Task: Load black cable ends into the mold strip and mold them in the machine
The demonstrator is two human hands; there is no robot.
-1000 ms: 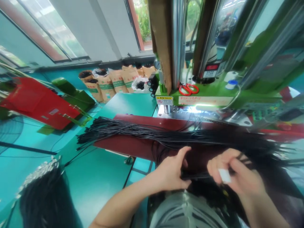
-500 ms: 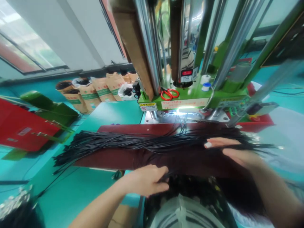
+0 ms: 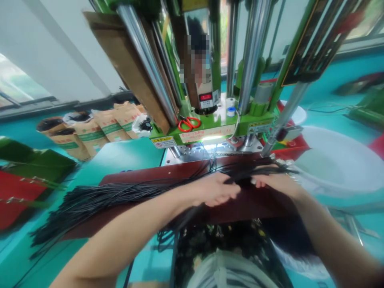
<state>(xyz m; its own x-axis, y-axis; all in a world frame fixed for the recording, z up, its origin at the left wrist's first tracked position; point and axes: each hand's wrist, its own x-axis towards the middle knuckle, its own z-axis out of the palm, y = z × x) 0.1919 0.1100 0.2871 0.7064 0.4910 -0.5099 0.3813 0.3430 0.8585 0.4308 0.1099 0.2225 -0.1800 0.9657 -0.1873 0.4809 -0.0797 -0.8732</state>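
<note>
A long bundle of thin black cables (image 3: 105,200) lies across a dark red board (image 3: 246,208) in front of me. My left hand (image 3: 217,190) is closed round black cables near the bundle's right part, and some of them hang down below the fist. Close to its right, my right hand (image 3: 271,180) curls over the same bundle, fingers bent round cables, with a white covering on one fingertip. Shiny metallic ends (image 3: 285,165) show just beyond the right hand. A few strands run from the bundle up to the lit metal plate (image 3: 186,152) of the machine.
A green press machine (image 3: 222,120) with steel columns stands right behind the board. Red-handled scissors (image 3: 189,125) lie on it. A large white basin (image 3: 339,160) is at the right. Paper sacks (image 3: 93,134) stand at the back left, a red and green machine (image 3: 18,192) further left.
My left hand has come up and forward from above my lap to the bundle, beside my right hand. The right hand has curled further round the cables. My view has turned right.
</note>
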